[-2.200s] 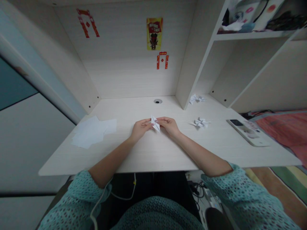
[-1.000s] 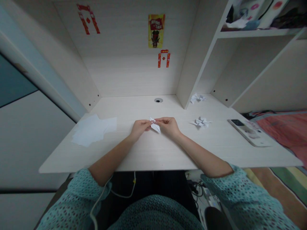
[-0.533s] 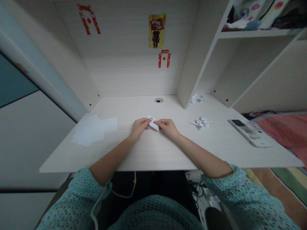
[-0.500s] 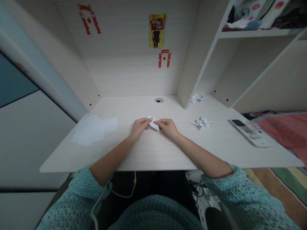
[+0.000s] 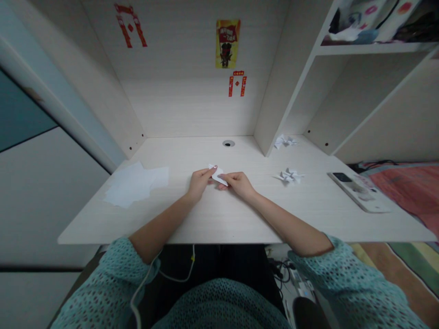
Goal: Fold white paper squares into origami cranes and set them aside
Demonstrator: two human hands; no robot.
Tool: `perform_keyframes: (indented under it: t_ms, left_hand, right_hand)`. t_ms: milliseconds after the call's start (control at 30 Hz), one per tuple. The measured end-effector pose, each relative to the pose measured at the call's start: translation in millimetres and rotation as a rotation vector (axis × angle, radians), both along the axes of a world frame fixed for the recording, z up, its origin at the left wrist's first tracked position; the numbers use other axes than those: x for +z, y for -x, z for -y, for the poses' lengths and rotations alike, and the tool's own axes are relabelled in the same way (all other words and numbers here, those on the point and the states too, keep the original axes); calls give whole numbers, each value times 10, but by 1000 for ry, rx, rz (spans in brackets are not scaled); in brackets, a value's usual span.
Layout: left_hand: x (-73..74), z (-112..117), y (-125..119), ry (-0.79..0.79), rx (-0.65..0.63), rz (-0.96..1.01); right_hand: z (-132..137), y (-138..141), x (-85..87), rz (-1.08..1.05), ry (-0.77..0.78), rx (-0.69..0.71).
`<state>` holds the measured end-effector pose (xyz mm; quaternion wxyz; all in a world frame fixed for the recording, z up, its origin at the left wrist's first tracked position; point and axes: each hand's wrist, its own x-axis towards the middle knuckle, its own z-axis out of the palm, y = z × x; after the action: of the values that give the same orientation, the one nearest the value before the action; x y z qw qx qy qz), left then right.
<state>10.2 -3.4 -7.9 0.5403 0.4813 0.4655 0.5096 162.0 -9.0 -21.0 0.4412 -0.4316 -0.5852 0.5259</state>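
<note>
A small folded piece of white paper (image 5: pixel 217 174) lies low over the middle of the pale wooden desk (image 5: pixel 219 214), pinched from both sides. My left hand (image 5: pixel 198 183) grips its left end with thumb and fingers closed. My right hand (image 5: pixel 239 183) holds its right end the same way. Both forearms rest on the desk, in teal knitted sleeves.
A loose pile of white paper sheets (image 5: pixel 135 183) lies at the desk's left. Two folded paper figures (image 5: pixel 288 176) sit to the right, one further back (image 5: pixel 284 141) by the shelf divider. A white remote control (image 5: pixel 358 197) lies at far right. A cable hole (image 5: pixel 228 143) is behind.
The folded paper has been lowered and flattened from a raised, upright pose towards the desk. Both hands have kept their grip and shifted slightly.
</note>
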Motion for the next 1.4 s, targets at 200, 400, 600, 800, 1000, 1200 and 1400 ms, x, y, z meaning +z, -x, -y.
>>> perform_keyframes:
  t_ms: [200,400,600,800,1000,1200,1400]
  left_hand:
    - [6,-3,-12,36,52,35]
    - [30,-4,-5,-39,67,18]
    - [47,-38,27,-11,92,99]
    - [47,-42,35,-16,90,122]
    - [77,-157,197,4,179,194]
    - [69,-284,400,-29,302,198]
    - [88,-140,193,-69,59,13]
  right_hand:
    - [-4,-6,-26,-40,15,48]
    - [0,-14,-28,-111,76,155]
    - [32,-13,22,-118,118,178]
    - [39,-21,61,-100,119,184]
    - [53,-27,18,-72,131,200]
    - [59,-8,-9,-101,145,163]
    - [31,-19,39,-132,129,72]
